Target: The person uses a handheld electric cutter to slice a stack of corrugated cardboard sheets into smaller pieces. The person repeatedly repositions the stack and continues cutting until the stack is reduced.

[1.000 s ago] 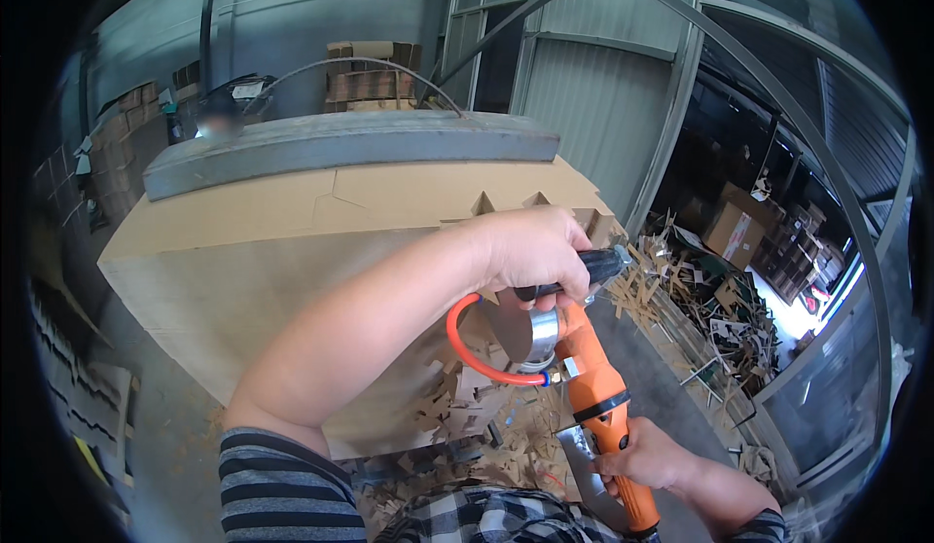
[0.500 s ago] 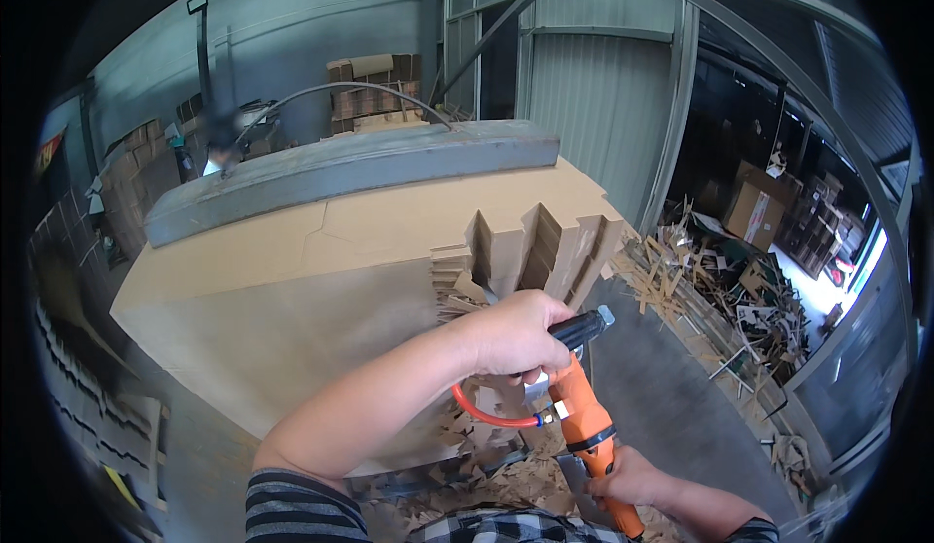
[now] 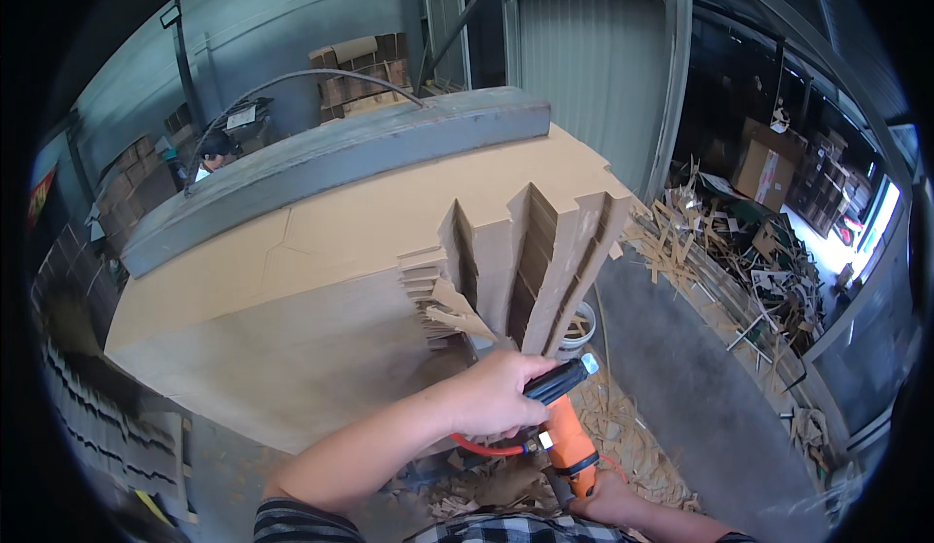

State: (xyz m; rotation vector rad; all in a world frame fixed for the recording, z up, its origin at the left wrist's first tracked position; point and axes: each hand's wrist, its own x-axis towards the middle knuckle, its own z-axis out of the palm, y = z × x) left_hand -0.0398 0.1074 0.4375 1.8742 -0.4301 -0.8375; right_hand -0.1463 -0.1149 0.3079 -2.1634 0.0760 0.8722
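Observation:
My left hand (image 3: 499, 394) grips the black side handle (image 3: 558, 380) of an orange power tool (image 3: 569, 438). Low in the picture, my right hand (image 3: 611, 501) holds the rear of the tool body. A red hose (image 3: 486, 447) loops under the tool. Just above the tool stands a tall stack of brown cardboard sheets (image 3: 321, 290) with deep notches (image 3: 516, 261) cut into its near corner and torn flaps hanging there. A heavy grey steel bar (image 3: 331, 159) lies across the top of the stack.
Cardboard scraps (image 3: 623, 436) litter the floor under the tool and pile up at right (image 3: 720, 241). A white bucket (image 3: 581, 327) sits behind the stack corner. Another person (image 3: 212, 150) stands behind the stack at left. Stacked boxes (image 3: 355, 66) and corrugated metal walls (image 3: 584, 76) lie behind.
Both hands and the tool have dropped down away from the stack corner, uncovering the cut notches. The view has tilted so the stack sits lower and larger.

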